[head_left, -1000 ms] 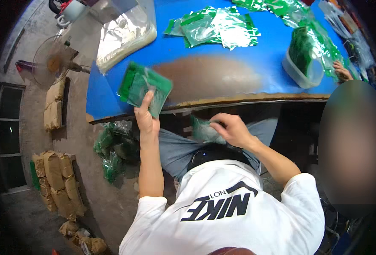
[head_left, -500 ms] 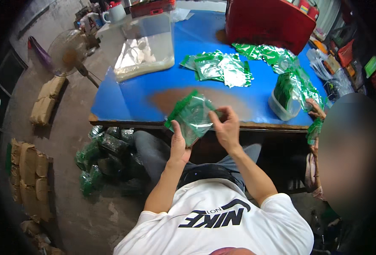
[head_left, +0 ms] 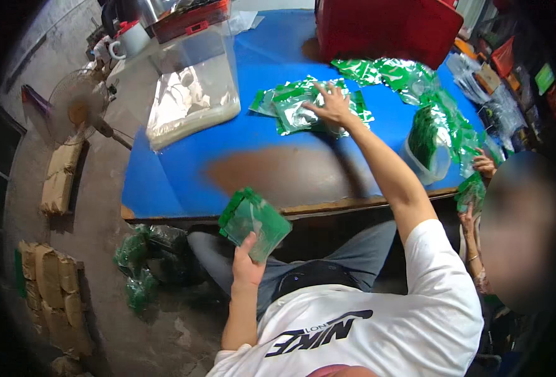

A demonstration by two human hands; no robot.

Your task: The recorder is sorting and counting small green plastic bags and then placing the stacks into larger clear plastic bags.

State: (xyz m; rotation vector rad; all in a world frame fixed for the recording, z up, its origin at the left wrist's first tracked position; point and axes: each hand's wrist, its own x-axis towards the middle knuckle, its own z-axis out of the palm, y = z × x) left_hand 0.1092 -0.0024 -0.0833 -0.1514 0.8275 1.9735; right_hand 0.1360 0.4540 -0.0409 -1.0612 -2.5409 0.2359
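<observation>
My left hand (head_left: 246, 267) grips a small stack of green foil packets (head_left: 254, 221), held just below the front edge of the blue table (head_left: 184, 169). With the arm stretched out across the table, my right hand (head_left: 332, 104) lies on a loose pile of green packets (head_left: 290, 107), fingers spread and flat. It does not look closed around any packet.
A stack of clear plastic bags (head_left: 193, 97) lies at the table's left, a red crate (head_left: 385, 25) at the back. A white tub (head_left: 425, 157) of green packets stands at the right, by another person's hands (head_left: 481, 164). Green bundles (head_left: 141, 264) lie on the floor, near a fan (head_left: 77, 107).
Both hands were together on the green stack at the table's edge. Now my right hand has let go and reached forward to the pile; the left keeps the stack, lower.
</observation>
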